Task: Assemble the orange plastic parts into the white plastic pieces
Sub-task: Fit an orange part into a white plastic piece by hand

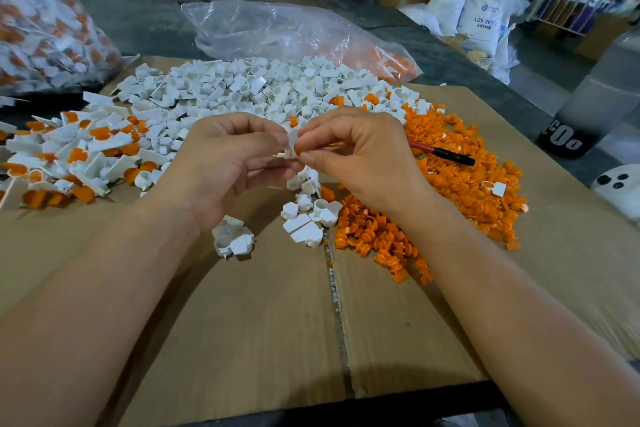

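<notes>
Between left hand point(221, 159) and right hand point(356, 156), white piece point(290, 144) with orange part point(298, 150)

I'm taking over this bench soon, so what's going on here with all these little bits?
A person is fitting parts together by hand. The left hand pinches a white piece while the right hand pinches an orange part against it, above the cardboard sheet. Loose white pieces lie ahead, loose orange parts on the right, finished ones on the left.
</notes>
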